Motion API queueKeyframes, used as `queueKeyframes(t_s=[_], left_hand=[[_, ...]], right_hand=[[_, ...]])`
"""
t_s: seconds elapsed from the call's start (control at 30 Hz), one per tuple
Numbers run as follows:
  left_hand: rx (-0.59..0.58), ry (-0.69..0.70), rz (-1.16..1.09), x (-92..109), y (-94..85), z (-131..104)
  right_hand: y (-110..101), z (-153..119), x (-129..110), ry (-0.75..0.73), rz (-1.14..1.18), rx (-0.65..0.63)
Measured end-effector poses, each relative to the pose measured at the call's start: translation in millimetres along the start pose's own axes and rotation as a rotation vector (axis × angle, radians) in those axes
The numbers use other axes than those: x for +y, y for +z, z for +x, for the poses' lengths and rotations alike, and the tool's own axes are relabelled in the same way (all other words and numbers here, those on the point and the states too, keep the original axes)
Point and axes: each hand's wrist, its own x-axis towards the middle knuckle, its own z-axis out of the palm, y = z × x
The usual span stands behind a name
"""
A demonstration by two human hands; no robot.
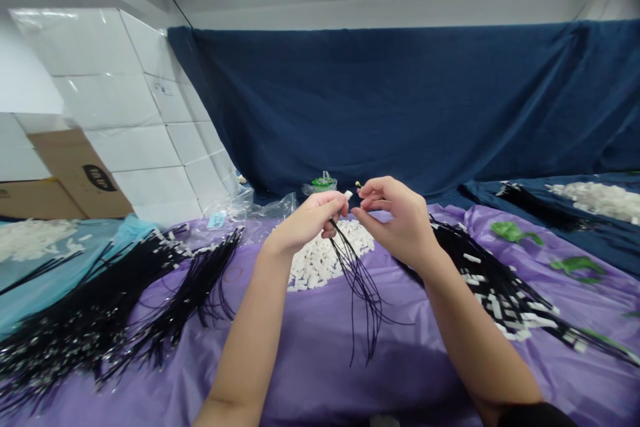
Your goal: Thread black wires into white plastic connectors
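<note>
My left hand [320,213] is closed around a thin bunch of black wires [357,280], whose loose ends fan out downward over the purple cover. A small white connector [349,194] sticks out at its fingertips. Just to the right, my right hand [393,213] faces it with fingers curled and the thumb apart from them. A tiny yellowish tip [358,184] shows by its index finger; whether the finger touches it I cannot tell. Beneath both hands lies a heap of small white connectors [320,263], partly hidden by my left hand.
Bundles of black wires [85,307] lie at left; more wires with white ends [495,287] lie at right on the purple cover [310,353]. Behind are clear plastic bags [250,210], white boxes [120,100] and a blue curtain [380,100]. Green strips [515,232] lie far right.
</note>
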Motion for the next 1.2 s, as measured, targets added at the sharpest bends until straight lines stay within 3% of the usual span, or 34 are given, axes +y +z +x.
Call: queueKeyframes(t_s=[0.1, 0.2, 0.53, 0.8, 0.97, 1.13, 1.2], left_hand=[[0.097, 0.043, -0.082, 2.6, 2.1, 0.2], [0.119, 0.113, -0.095, 5.2, 5.7, -1.3], [0.141, 0.201, 0.011, 8.8, 16.6, -6.6], [0.183, 0.353, 0.07, 7.5, 23.5, -11.5], [0.17, 0.301, 0.038, 7.5, 19.8, -10.0], [0.163, 0.274, 0.026, 6.3, 16.9, -7.6], [0.151, 0.265, 0.026, 5.8, 16.5, -7.4]], right_hand=[[-1.2, -2.8, -11.1, 0.146, 0.088, -0.168], [1.9, -5.2, -20.0, 0.223, 0.166, -0.318], [17.1, -8.8, -22.7, 0.4, 0.386, -0.234], [26.2, -3.4, -20.2, 0.493, 0.721, -0.16], [15.0, -1.9, -15.2, 0.496, 0.567, -0.261], [0.9, -1.1, -10.0, 0.381, 0.335, -0.344], [-4.0, -0.1, -7.7, 0.385, 0.364, -0.39]])
